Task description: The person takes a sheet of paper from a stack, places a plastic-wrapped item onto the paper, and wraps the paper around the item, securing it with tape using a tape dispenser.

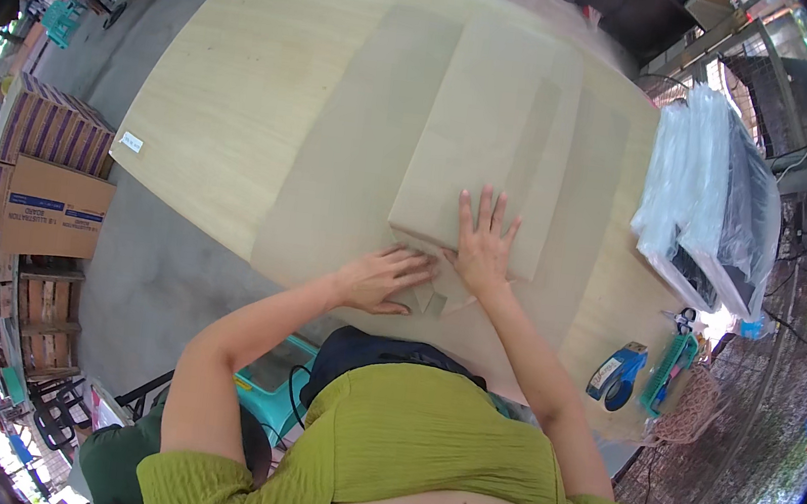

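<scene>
- The clear-plastic-wrapped flat panels [695, 186] stand upright at the tabletop's right side, well apart from the hands, hemming in that flank.
- Below them, near the right rim, a blue handheld tape dispenser [618, 374] sits beside a green plastic basket [670, 374] and a pinkish mesh basket [695, 405].
- Off the left edge, brown cardboard cartons [55, 207] are stacked; a turquoise plastic stool [275, 397] shows by the person's left side.
- The broad, pale wooden tabletop [214, 81] has its widest open stretch to the left; the near edge runs close to the person's waist.
- The long, flat parcel of tan paper [500, 104] lies right of the middle, upon a larger tan paper sheet [341, 145].
- The right hand [486, 246] lies palm down, fingers spread, on the parcel's near end.
- The left hand [382, 280] rests on folded paper at its near left corner, fingers close together; I can't tell whether they pinch it.
</scene>
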{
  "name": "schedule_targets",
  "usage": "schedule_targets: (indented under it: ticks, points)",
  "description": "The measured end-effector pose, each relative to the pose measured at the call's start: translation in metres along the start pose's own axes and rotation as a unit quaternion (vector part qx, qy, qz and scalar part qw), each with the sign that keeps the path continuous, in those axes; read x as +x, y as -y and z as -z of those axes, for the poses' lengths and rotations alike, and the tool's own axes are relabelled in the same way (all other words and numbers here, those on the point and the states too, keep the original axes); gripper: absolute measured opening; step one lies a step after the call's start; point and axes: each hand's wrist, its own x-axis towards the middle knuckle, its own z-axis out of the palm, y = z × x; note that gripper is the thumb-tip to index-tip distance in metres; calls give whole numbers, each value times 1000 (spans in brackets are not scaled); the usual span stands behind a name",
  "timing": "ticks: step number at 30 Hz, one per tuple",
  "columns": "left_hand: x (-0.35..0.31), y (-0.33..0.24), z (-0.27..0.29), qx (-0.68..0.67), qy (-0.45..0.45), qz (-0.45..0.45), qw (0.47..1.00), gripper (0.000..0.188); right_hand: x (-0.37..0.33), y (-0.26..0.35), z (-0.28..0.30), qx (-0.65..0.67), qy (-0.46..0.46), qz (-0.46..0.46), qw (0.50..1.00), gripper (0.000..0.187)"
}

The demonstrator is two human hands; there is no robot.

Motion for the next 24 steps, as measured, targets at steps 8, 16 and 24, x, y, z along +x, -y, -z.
schedule_targets:
  ticks: [8, 16, 24]
  points:
    - [7, 14, 1, 56, 86, 50, 993, 95, -32, -13, 14, 53, -69, -77, 993, 115]
    - [11, 7, 5, 55, 98, 69, 991, 88, -114, -90, -42, 255, -116, -342, 897, 142]
    - [16, -2, 11, 58, 79, 77, 992, 83, -79, -66, -35, 225, -64, -422, 876, 151]
